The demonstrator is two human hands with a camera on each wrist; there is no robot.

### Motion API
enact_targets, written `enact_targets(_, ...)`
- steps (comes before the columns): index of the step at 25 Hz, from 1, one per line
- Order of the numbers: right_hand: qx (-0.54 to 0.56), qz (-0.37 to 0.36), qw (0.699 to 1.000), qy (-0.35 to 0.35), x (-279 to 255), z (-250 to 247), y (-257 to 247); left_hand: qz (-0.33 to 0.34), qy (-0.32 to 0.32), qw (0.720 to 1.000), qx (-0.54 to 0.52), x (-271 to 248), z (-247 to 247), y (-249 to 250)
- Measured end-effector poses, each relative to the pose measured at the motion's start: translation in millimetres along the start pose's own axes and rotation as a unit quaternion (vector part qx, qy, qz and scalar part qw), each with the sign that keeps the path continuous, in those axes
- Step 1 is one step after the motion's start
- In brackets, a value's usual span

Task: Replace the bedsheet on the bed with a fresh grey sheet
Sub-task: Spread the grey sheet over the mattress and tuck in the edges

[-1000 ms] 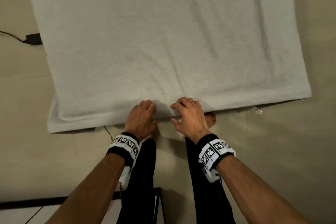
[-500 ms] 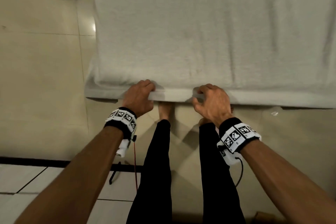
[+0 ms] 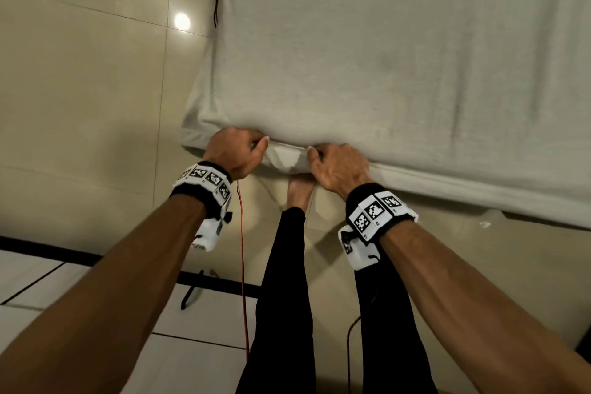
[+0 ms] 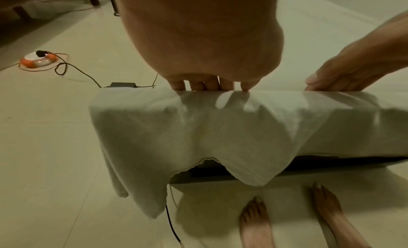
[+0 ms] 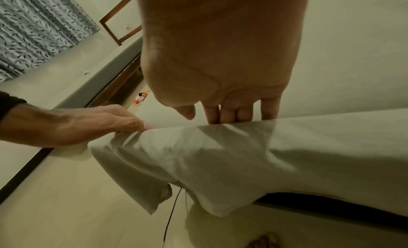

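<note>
We stand at the bed (image 3: 543,198) foot. Left hand (image 3: 235,152) and right hand (image 3: 339,166) both clench fingers on the sheet (image 3: 383,57) hem near the left corner, bunching it, likely to pull it taut or free; sheet covers the mattress.

floor: orange-white reel (image 4: 38,59) | black adapter (image 4: 121,85) | patterned curtain (image 5: 37,30)
</note>
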State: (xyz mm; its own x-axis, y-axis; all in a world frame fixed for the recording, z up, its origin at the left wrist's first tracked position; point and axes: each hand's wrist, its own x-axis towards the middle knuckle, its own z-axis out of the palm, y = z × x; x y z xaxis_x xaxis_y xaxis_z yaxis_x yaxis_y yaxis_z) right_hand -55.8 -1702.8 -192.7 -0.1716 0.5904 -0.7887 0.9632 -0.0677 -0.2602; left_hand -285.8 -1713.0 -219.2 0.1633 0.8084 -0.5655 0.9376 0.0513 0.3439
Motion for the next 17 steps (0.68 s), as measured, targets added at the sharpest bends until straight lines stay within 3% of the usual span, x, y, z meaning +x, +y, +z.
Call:
enact_targets(3,0.040,-0.044,0.997,0.045,-3,2,-31,-0.002,-0.013,1.000,-0.028,6,-7,-4)
enact_targets(6,0.079,-0.034,0.995,-0.058,15,1,-42,0.054,0.062,0.996,-0.039,-10,-10,-20)
enact_targets(9,0.051,0.001,0.989,-0.137,41,-3,-46,0.044,0.092,0.994,-0.035,-25,-12,-40)
enact_targets(12,0.040,-0.004,0.990,-0.137,42,6,-49,0.003,0.035,0.999,-0.004,-9,-11,-52)
enact_targets(15,0.037,-0.032,0.999,0.011,10,13,-55,-0.006,-0.105,0.991,0.081,15,-14,-61)
enact_targets(17,0.068,-0.079,0.993,0.050,0,15,-68,-0.035,-0.156,0.983,0.085,27,-20,-66)
